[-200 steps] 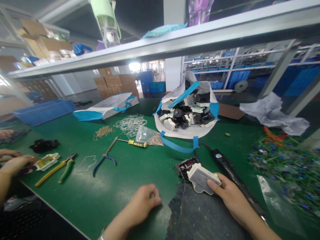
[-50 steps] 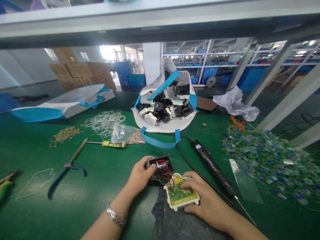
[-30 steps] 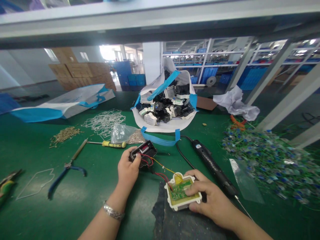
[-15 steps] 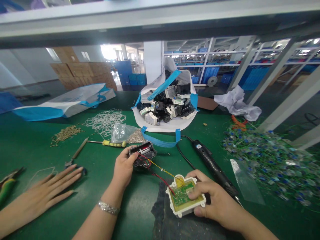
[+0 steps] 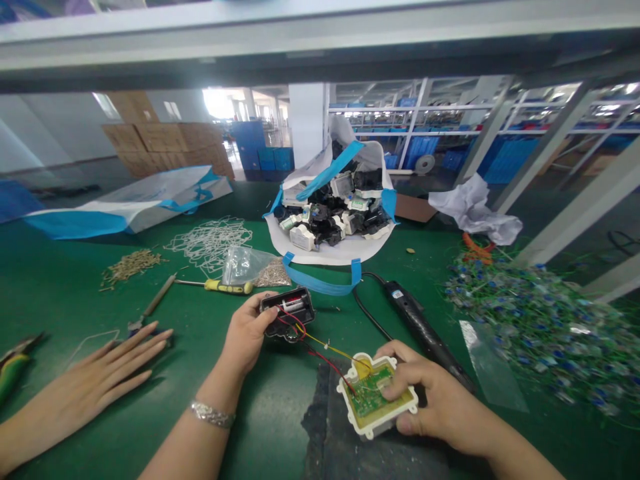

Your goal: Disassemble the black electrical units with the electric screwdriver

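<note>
My left hand (image 5: 246,337), with a silver bracelet at the wrist, grips a black battery housing (image 5: 306,300). A red and white battery (image 5: 293,304) lies inside it. My right hand (image 5: 425,393) holds a white casing (image 5: 367,430) by its right side, thumb below and fingers over the edge. A green circuit board (image 5: 367,393) sits in the casing, face up. Red and yellow wires (image 5: 327,345) run between the two parts. Beneath the casing is a dark mat (image 5: 345,460). A black electric screwdriver (image 5: 425,330) lies just beyond my right hand.
Another person's hand (image 5: 107,377) rests flat at left, near pliers (image 5: 15,373). A yellow-handled screwdriver (image 5: 227,287), screws (image 5: 131,268) and white wire pieces (image 5: 210,241) lie farther back. A bag (image 5: 327,257) holds several casings. Green-wired parts (image 5: 545,327) are heaped at right.
The white casing and my right hand have shifted slightly right and down. The black housing has tilted a little, showing more of the battery. The other person's hand has moved slightly right.
</note>
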Available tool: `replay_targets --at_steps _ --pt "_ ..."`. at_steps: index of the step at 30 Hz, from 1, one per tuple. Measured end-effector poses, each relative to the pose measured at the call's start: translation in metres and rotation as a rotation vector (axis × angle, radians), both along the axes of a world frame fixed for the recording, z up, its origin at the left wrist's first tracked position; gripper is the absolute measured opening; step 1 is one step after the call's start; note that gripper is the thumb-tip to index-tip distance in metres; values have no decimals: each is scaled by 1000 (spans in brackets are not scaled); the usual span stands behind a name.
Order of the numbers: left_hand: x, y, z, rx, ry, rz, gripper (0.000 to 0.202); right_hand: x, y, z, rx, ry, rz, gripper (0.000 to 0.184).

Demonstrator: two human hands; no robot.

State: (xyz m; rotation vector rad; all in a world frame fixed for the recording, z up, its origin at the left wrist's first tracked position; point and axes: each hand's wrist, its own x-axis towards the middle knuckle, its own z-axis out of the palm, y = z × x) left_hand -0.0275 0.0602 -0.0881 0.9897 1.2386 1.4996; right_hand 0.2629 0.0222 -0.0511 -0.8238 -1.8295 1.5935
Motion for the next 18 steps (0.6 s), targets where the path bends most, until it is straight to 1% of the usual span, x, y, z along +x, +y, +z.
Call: replay_targets --at_steps 3,7,11,15,18 --pt "1 -1 1 -2 20 -14 42 1 2 -4 7 5 8 36" --pt "4 -2 3 -3 62 -23 45 2 5 -10 28 -37 -25 37" --pt "8 -3 3 -4 139 -40 46 2 7 -13 40 -64 -36 39" --pt "12 -3 1 -12 275 15 42 2 10 -15 54 -107 -36 45" --pt "15 -5 0 -7 382 65 38 4 12 -19 65 -116 -36 45"
